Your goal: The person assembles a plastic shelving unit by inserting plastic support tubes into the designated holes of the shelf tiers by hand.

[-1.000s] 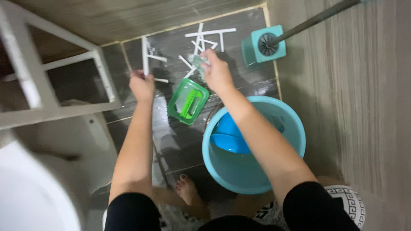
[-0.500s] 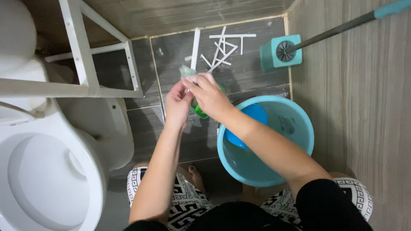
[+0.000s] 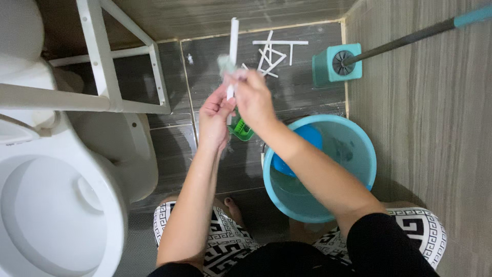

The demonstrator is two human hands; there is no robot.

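My left hand (image 3: 215,119) grips the lower end of a long white plastic strip (image 3: 233,41) that stands upright in front of me. My right hand (image 3: 252,97) is closed around a pale green cloth or sponge (image 3: 225,63) and presses it against the strip just above my left hand. A green plastic basket (image 3: 242,131) lies on the dark floor tiles directly below both hands, mostly hidden by them. Several more white strips (image 3: 271,54) lie scattered on the floor further back.
A light blue bucket (image 3: 359,149) with a blue scoop (image 3: 307,138) inside stands to the right. A teal toilet-brush holder (image 3: 335,64) sits in the far right corner by the wall. A white toilet (image 3: 56,205) and a white frame (image 3: 105,66) fill the left.
Both hands have risen from the floor and come together. The white strip is now held upright, with the right hand rubbing it. The view has shifted left, showing more of the toilet.
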